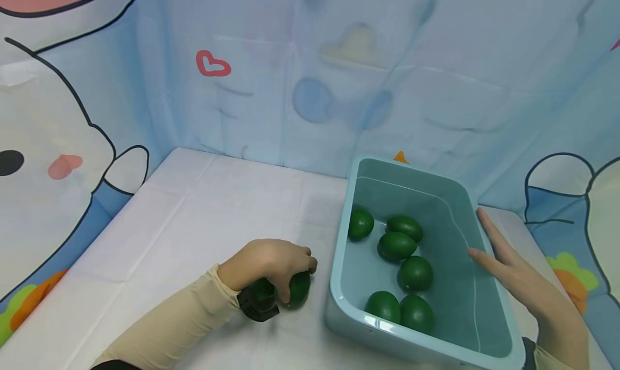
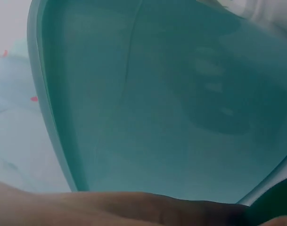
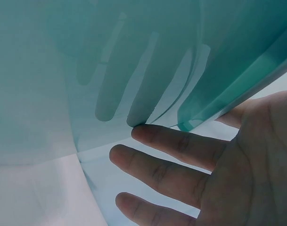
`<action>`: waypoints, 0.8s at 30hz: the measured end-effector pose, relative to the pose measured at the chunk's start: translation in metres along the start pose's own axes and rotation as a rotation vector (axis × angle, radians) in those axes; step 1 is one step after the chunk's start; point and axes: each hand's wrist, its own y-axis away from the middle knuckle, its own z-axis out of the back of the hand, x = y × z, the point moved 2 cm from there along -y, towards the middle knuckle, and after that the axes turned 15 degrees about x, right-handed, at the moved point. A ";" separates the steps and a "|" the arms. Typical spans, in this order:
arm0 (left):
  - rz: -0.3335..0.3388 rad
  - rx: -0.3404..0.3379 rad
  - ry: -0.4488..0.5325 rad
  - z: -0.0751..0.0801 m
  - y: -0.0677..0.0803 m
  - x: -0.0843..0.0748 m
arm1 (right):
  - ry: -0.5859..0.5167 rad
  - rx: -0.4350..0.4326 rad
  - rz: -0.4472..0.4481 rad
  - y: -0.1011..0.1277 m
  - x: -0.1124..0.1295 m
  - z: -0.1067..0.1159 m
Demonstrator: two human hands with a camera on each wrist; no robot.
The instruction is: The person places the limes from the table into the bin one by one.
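Landmark: the teal plastic tub [image 1: 349, 219] stands on the white tablecloth [image 1: 194, 219], toward its right side.
Left hand: the left hand [image 1: 268, 262] lies palm down just left of the tub, fingers curled over a dark green avocado [image 1: 297, 289] that rests on the cloth close to the tub's near left corner.
Right hand: the right hand [image 1: 513, 268] is flat against the outside of the tub's right wall, fingers straight and spread, thumb at the rim, gripping nothing.
Inside the tub: six more avocados [image 1: 397, 245] lie on the floor, mostly toward its left wall.
Behind the tub: a pale blue cartoon backdrop [image 1: 310, 79] rises along the table's far edge.
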 end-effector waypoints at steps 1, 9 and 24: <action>-0.007 -0.015 0.005 0.001 0.000 0.001 | 0.000 -0.001 -0.001 0.000 0.000 0.000; 0.082 -0.085 0.031 0.001 -0.002 0.004 | 0.012 -0.011 -0.027 -0.001 0.001 0.000; 0.054 -0.076 0.062 0.000 -0.005 0.002 | 0.021 -0.011 -0.027 -0.002 0.001 0.000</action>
